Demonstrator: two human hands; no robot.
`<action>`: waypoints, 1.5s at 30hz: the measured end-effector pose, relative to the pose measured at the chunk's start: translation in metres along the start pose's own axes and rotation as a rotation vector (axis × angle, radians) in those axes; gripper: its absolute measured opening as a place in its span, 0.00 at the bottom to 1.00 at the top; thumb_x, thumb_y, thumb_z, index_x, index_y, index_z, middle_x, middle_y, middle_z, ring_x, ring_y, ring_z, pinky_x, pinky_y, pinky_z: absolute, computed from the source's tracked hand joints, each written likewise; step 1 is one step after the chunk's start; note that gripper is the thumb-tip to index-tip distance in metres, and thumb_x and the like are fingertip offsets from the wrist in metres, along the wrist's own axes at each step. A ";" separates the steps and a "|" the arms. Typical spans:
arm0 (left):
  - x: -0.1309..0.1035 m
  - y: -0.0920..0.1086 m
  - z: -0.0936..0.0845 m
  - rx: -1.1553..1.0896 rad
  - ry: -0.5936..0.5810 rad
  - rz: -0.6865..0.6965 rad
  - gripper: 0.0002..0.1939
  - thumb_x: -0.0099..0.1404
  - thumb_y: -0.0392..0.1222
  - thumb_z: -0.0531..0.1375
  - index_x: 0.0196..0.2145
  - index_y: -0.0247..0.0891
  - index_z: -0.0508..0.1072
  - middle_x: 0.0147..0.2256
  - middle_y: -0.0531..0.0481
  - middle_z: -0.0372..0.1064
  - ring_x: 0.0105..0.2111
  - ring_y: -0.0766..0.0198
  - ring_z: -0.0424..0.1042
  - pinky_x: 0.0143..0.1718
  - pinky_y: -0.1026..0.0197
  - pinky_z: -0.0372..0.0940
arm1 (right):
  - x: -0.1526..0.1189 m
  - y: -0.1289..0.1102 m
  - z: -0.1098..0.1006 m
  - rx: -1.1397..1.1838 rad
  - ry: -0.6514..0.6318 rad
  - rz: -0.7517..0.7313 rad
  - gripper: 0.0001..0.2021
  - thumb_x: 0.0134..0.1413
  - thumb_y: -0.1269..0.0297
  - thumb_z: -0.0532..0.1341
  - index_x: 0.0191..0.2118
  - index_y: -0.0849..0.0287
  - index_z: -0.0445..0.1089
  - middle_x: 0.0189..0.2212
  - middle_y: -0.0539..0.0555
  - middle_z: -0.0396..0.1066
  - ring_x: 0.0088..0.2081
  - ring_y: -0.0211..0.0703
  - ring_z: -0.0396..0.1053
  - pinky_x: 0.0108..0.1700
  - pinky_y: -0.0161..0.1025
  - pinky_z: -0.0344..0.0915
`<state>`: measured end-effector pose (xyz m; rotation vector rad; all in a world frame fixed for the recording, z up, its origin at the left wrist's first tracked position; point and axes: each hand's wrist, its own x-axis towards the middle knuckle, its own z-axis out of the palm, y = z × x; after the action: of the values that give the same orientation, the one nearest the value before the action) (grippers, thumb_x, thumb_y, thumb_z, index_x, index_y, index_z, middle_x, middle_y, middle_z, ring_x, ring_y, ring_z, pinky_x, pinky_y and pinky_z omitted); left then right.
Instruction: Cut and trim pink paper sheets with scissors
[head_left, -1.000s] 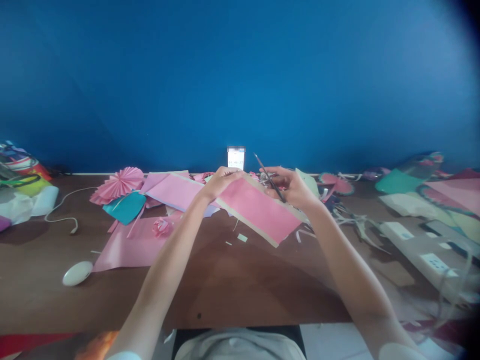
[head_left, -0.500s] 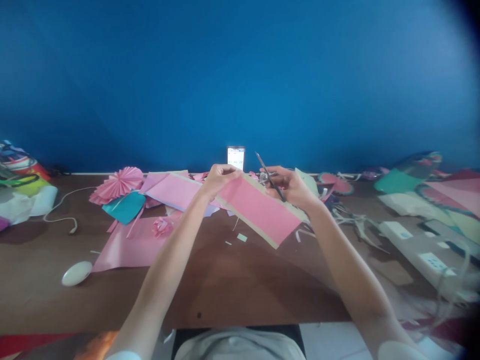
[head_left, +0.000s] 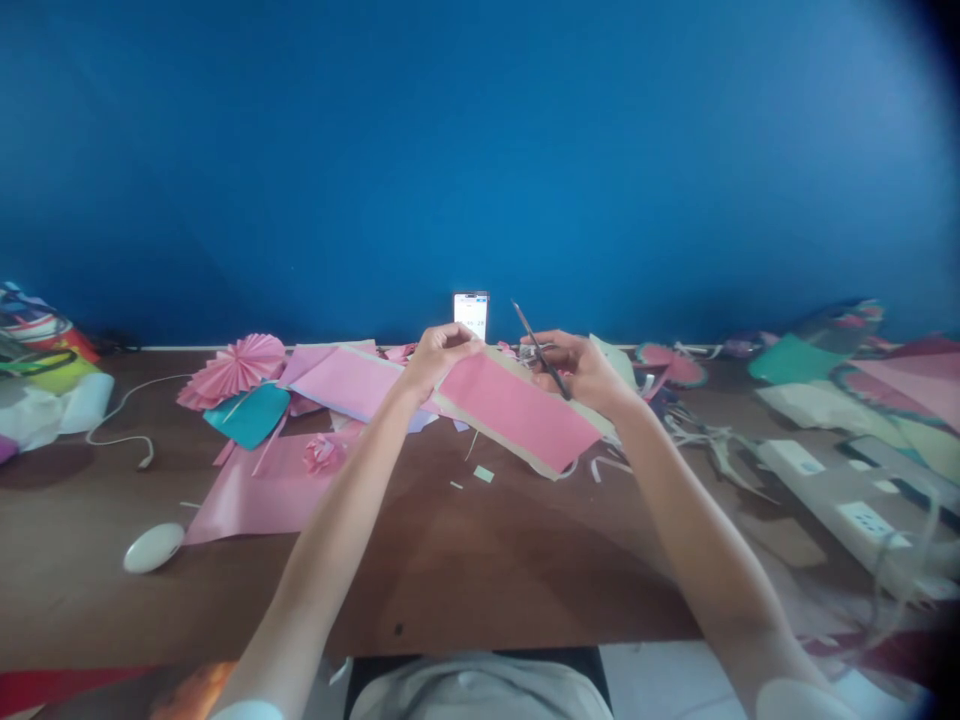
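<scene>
My left hand (head_left: 441,357) pinches the upper left corner of a pink sheet of paper (head_left: 517,412). A pale strip borders the sheet's long edges, and it slants down to the right above the table. In my right hand (head_left: 579,368) is a pair of scissors (head_left: 541,352), with a dark blade angled up and to the left. The scissors are close to the sheet's upper right edge; whether the blades touch the paper I cannot tell. My right fingers partly hide the handles.
A phone (head_left: 470,315) stands upright against the blue wall. Left lie a pink pleated fan (head_left: 238,368), a teal paper piece (head_left: 249,418), a pink paper flower (head_left: 322,453) and a white oval object (head_left: 154,548). Right are paper scraps, cables and a power strip (head_left: 832,500).
The pink sheet's lower right end has lifted slightly, and its lower pale border looks narrower. Both hands have barely moved and keep their holds.
</scene>
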<state>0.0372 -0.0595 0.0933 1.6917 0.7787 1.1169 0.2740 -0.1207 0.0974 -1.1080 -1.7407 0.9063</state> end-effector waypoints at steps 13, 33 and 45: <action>0.004 -0.007 -0.015 0.072 0.096 -0.076 0.19 0.54 0.56 0.65 0.27 0.36 0.71 0.28 0.51 0.68 0.30 0.66 0.65 0.34 0.62 0.58 | 0.004 0.002 -0.002 -0.092 -0.022 0.054 0.23 0.46 0.58 0.67 0.50 0.57 0.71 0.37 0.57 0.78 0.37 0.48 0.74 0.32 0.38 0.69; 0.006 -0.019 -0.042 0.059 -0.198 -0.207 0.28 0.49 0.52 0.69 0.45 0.38 0.71 0.35 0.45 0.74 0.34 0.61 0.73 0.33 0.62 0.62 | 0.001 0.006 -0.025 0.073 0.232 0.112 0.25 0.38 0.61 0.70 0.47 0.58 0.71 0.27 0.51 0.73 0.21 0.38 0.66 0.21 0.34 0.60; 0.006 -0.014 -0.026 -0.008 -0.006 -0.026 0.18 0.60 0.55 0.60 0.37 0.36 0.71 0.36 0.47 0.70 0.34 0.65 0.69 0.36 0.62 0.64 | 0.002 0.010 -0.028 -0.172 0.163 0.084 0.24 0.41 0.61 0.69 0.48 0.58 0.70 0.30 0.53 0.75 0.29 0.45 0.71 0.29 0.39 0.67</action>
<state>0.0157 -0.0402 0.0864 1.6733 0.7896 1.0948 0.3025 -0.1120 0.0997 -1.3375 -1.6713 0.7054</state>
